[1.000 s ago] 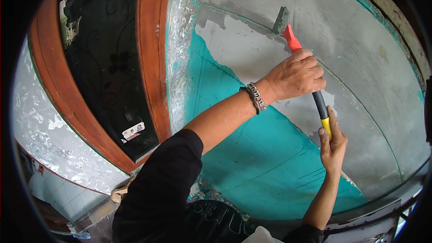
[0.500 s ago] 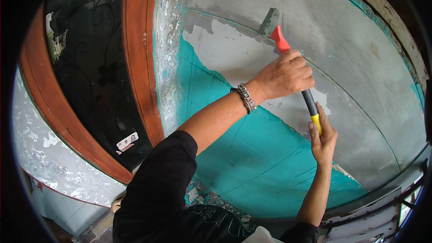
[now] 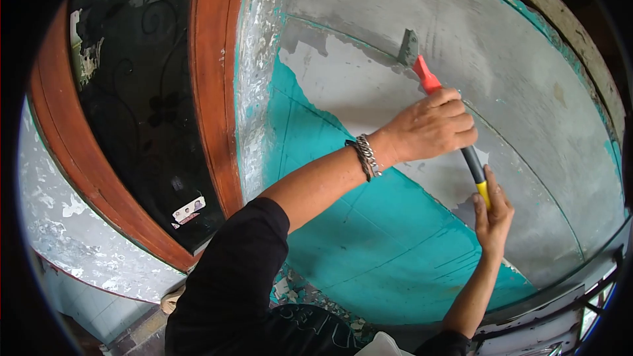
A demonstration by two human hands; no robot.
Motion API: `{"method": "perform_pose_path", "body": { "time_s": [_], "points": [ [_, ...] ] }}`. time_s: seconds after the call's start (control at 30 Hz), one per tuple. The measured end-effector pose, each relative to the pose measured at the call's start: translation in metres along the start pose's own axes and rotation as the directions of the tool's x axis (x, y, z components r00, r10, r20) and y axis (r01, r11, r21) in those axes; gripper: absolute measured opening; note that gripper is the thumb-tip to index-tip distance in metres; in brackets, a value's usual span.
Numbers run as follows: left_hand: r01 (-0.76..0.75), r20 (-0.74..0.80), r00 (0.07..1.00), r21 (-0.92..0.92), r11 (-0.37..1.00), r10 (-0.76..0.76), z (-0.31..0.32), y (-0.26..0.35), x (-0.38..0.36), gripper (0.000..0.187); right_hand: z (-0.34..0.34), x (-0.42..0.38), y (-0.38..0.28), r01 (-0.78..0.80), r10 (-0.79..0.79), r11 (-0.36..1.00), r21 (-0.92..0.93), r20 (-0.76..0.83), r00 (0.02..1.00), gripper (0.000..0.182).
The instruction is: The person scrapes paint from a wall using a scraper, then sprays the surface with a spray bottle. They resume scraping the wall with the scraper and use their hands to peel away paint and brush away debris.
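A long-handled scraper (image 3: 430, 78) with a grey blade, red neck and black-and-yellow handle lies slantwise across the wall. Its blade touches or nearly touches the grey upper part of the wall (image 3: 488, 39). My left hand (image 3: 432, 126), with a chain bracelet at the wrist, is wrapped round the handle just below the red neck. Lower down, my right hand (image 3: 494, 217) grips the yellow end between thumb and fingers. Teal paint (image 3: 349, 224) covers the lower wall and ends in a ragged edge beside a pale grey bare patch (image 3: 336, 79).
On the left a brown wooden frame (image 3: 214, 79) surrounds dark glass (image 3: 145, 92) with a sticker. Paint flakes and rubble (image 3: 287, 287) lie at the foot of the wall. Metal bars (image 3: 593, 303) stand at the lower right.
Both hands and the scraper have shifted slightly right and down in the view. The wall and frame have also shifted a little in the view. Both hands keep their grip.
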State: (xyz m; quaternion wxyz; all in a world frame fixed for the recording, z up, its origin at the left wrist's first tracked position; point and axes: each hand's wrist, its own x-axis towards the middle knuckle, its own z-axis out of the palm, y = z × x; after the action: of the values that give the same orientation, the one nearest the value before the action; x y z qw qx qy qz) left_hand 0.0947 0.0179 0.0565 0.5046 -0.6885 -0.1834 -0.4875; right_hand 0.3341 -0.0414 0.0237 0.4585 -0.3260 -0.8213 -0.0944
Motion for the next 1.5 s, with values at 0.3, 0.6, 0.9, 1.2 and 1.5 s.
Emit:
{"method": "perform_pose_path", "body": {
  "time_s": [0.3,0.6,0.9,1.2,1.5],
  "points": [
    [0.047,0.009,0.999,0.058,0.997,-0.048,0.0,-0.035,-0.01,0.01,0.009,0.044,-0.012,0.05,-0.047,0.997,-0.065,0.05,0.998,0.052],
    [0.051,-0.006,0.999,0.051,0.997,-0.051,-0.008,-0.033,-0.011,0.011,0.008,0.04,-0.021,0.025,-0.019,0.993,-0.113,0.057,0.998,0.051],
    [0.066,-0.008,0.998,0.04,0.997,-0.066,-0.01,-0.044,-0.016,0.01,0.018,0.049,-0.018,0.023,-0.019,0.998,-0.056,0.065,0.998,0.051],
    [0.097,0.078,0.992,0.007,0.995,-0.097,-0.023,-0.08,-0.032,0.014,0.047,0.078,-0.032,0.046,-0.044,0.998,-0.035,0.066,0.997,0.053],
    [0.114,0.117,0.987,-0.013,0.993,-0.112,-0.032,-0.089,-0.037,0.014,0.056,0.081,-0.047,-0.025,0.021,0.999,0.03,0.097,0.995,0.048]
  ]
}}
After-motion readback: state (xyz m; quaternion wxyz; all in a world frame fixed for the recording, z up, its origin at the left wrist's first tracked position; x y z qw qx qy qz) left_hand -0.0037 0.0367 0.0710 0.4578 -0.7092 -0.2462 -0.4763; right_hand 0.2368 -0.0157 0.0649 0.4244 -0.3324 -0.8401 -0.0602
